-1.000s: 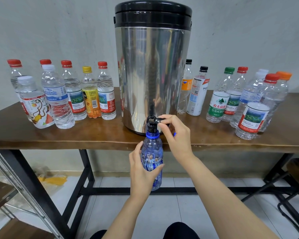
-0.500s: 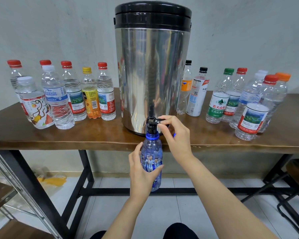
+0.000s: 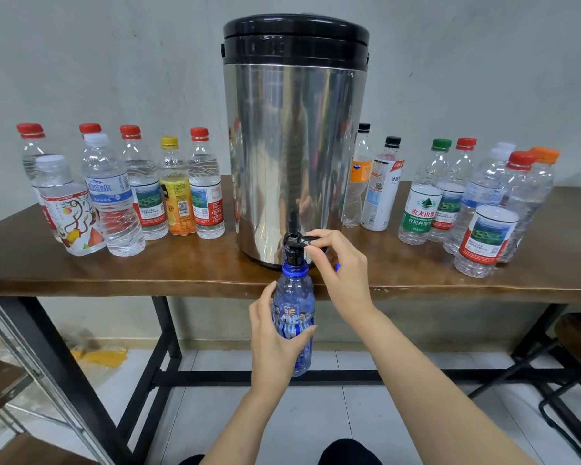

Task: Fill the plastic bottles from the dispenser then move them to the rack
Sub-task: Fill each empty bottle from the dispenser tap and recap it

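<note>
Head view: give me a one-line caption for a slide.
Left hand holds a blue bottle under the tap of the steel dispenser while the right hand pinches its lever.

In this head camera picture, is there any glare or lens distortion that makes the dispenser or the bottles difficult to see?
Head view: the steel dispenser shows streaky vertical reflections, no blinding glare. Head view: the wide lens makes the far-left bottles and far-right bottles lean outward. Head view: light is soft and even; the blue bottle and tap look sharp.
</note>
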`<state>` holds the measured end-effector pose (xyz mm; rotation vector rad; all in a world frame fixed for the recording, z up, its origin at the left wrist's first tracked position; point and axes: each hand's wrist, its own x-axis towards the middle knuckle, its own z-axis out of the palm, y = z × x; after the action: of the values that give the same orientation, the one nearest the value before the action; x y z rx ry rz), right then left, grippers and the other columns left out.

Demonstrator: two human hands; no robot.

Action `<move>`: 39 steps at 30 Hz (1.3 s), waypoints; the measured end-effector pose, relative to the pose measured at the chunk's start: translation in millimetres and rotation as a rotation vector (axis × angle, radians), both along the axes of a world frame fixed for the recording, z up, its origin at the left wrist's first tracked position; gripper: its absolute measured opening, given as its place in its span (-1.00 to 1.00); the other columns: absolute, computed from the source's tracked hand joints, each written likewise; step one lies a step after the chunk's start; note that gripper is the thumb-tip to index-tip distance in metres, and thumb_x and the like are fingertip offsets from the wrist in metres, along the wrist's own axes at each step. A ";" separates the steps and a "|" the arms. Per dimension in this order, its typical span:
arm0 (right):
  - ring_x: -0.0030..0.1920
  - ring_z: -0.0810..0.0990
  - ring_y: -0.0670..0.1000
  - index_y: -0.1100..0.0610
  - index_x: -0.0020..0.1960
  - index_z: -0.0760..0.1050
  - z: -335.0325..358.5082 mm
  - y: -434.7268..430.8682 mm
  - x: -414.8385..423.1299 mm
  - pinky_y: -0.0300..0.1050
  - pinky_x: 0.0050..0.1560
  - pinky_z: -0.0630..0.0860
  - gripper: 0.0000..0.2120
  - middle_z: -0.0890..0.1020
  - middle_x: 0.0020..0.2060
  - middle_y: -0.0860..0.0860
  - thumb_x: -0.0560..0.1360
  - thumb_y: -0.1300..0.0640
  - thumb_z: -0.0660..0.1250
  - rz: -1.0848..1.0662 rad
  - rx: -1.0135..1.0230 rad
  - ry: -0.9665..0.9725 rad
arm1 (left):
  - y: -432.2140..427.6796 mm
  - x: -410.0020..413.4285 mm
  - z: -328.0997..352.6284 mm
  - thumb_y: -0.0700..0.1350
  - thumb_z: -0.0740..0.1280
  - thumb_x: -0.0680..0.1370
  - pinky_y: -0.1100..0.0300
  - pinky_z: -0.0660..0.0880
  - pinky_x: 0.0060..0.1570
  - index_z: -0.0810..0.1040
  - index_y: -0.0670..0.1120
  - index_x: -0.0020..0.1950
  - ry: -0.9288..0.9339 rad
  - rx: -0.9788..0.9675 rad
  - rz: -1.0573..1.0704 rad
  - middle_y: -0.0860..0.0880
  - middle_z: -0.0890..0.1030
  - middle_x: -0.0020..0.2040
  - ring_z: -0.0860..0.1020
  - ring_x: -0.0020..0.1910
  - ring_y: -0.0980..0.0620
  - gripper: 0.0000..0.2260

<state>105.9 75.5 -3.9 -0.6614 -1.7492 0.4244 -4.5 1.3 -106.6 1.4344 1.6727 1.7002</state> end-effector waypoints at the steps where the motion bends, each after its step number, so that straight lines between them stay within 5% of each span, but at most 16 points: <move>1: 0.08 0.57 -0.22 0.14 -0.04 0.56 0.0 0.1 -0.1 -0.41 0.03 0.43 -0.75 0.62 0.04 -0.13 0.54 -0.04 0.27 0.001 0.000 0.001 | 0.3 0.1 0.5 -0.17 0.62 0.31 0.62 0.35 0.01 0.18 0.26 0.40 0.000 0.001 0.000 0.12 0.32 0.30 0.32 0.30 0.38 -0.14; 39: 0.08 0.60 -0.15 0.14 -0.03 0.56 0.4 -0.4 0.0 -0.29 0.06 0.50 -0.75 0.63 0.06 -0.14 0.54 -0.04 0.28 0.011 -0.010 0.006 | 2.0 -0.6 -1.5 -0.17 0.63 0.29 0.57 0.40 0.01 0.21 0.21 0.40 -0.012 0.010 0.012 0.11 0.33 0.29 0.37 0.29 0.31 -0.14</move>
<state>105.8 75.1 -3.4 -0.6573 -1.7467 0.4418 -5.1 3.3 -108.1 1.4187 1.6716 1.7230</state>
